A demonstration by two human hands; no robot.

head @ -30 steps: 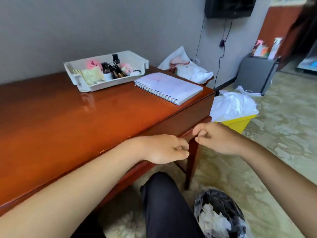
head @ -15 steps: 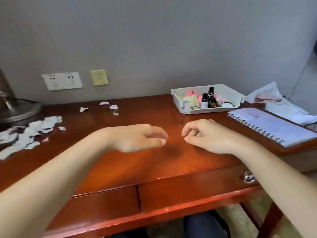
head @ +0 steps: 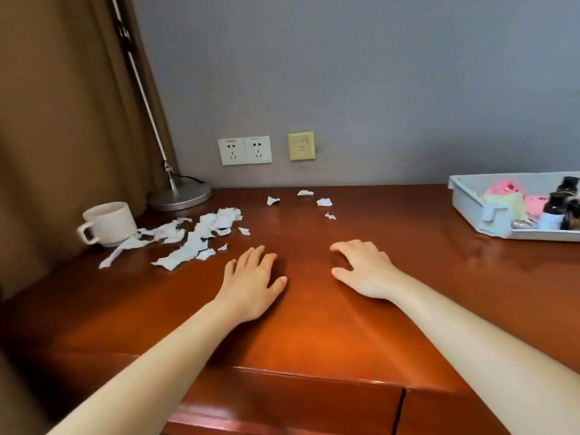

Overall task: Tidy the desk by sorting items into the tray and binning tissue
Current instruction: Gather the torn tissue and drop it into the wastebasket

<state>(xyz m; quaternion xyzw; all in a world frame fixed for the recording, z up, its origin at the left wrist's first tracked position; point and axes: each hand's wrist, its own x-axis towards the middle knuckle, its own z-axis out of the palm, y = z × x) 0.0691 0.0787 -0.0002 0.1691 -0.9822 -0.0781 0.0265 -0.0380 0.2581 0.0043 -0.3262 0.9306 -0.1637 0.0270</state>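
Torn white tissue pieces [head: 191,238] lie scattered on the left part of the brown wooden desk [head: 314,334]. A few small scraps [head: 324,202] sit near the back wall. My left hand [head: 252,282] rests flat on the desk, fingers spread, just right of the tissue pile and holding nothing. My right hand [head: 364,268] hovers open beside it, fingers apart and empty. At the far right stands the white tray [head: 470,202], holding pink items, small dark bottles and a pale green pad.
A white mug [head: 108,222] stands at the left next to the tissue. Behind it is a lamp's round metal base [head: 182,196] with a slanted pole. A brown curtain hangs on the left. Wall sockets [head: 244,150] sit above the desk's back edge.
The view has swung left from the desk's right end to its left side. Both hands went from loosely closed to open and now lie over the desk near the tissue.
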